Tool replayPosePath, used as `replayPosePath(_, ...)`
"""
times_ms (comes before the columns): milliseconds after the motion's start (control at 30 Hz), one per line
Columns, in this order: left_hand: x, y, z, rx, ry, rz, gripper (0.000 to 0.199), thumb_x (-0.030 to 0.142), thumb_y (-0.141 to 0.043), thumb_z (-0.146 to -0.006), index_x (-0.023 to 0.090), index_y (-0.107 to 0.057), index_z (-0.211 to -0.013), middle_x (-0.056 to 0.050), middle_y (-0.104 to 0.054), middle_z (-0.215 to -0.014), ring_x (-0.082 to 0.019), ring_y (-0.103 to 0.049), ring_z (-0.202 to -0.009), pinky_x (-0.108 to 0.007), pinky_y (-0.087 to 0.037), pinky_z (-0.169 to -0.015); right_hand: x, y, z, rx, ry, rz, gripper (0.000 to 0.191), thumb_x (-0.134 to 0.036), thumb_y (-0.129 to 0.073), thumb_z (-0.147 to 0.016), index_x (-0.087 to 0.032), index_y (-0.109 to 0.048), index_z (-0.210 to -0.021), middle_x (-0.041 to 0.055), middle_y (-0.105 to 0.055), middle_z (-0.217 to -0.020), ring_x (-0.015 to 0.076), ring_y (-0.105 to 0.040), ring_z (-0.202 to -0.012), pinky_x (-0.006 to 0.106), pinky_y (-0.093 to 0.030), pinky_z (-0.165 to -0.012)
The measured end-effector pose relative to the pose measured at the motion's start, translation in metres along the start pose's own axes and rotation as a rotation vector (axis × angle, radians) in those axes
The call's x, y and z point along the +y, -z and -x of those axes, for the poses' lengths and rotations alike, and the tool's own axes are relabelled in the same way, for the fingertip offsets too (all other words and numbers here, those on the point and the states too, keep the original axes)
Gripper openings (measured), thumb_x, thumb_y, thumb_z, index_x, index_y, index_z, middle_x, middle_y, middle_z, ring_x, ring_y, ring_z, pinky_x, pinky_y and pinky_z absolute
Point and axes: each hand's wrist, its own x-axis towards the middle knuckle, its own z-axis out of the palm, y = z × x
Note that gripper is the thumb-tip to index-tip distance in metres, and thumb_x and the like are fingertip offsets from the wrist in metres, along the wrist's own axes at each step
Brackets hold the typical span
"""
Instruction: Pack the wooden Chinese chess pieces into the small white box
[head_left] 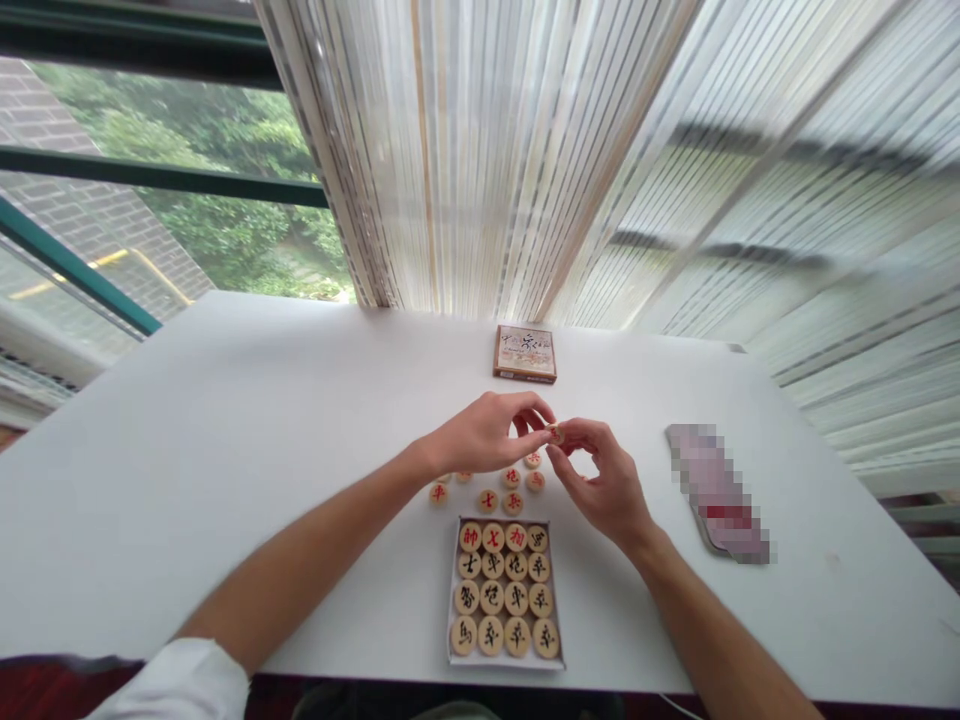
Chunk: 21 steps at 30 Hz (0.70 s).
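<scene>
Up over the counter, left hand and right hand both pinch one round wooden xiangqi piece at their fingertips, right where they meet, just past the tray of pieces.

I have just one head-worn feed, looking forward and steeply down over the white worktop from close behind the hands. The left hand and right hand sit near mid-frame, while a window and striped curtain fill the top.
</scene>
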Motion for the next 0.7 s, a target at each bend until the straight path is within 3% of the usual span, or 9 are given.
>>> replayPosePath(333,0.002,0.0025,0.0002,-0.039,-0.072,-0.093,0.019,0.021,-0.065,-0.093,0.016,-0.066,-0.112,-0.004,-0.076,-0.095,-0.016,-0.07,-0.083,-0.031,-0.056,-0.077,0.0002,-0.0012,-0.0014,0.006,-0.13,-0.122,0.019,-0.032,-0.065,-0.096,-0.024,-0.057,-0.112,0.0065,-0.07,-0.1,0.021,-0.072,-0.09,0.038,-0.062,-0.08)
replayPosePath(700,0.0009,0.0019,-0.0001,-0.051,-0.087,-0.211,0.018,0.021,-0.066,-0.093,0.017,-0.066,-0.11,-0.001,-0.074,-0.09,-0.015,-0.069,-0.08,-0.029,-0.053,-0.075,0.0035,-0.0011,-0.001,-0.009,-0.146,-0.155,0.021,-0.033,-0.068,-0.095,-0.023,-0.059,-0.111,0.0062,-0.071,-0.099,0.0209,-0.072,-0.089,0.037,-0.061,-0.079)
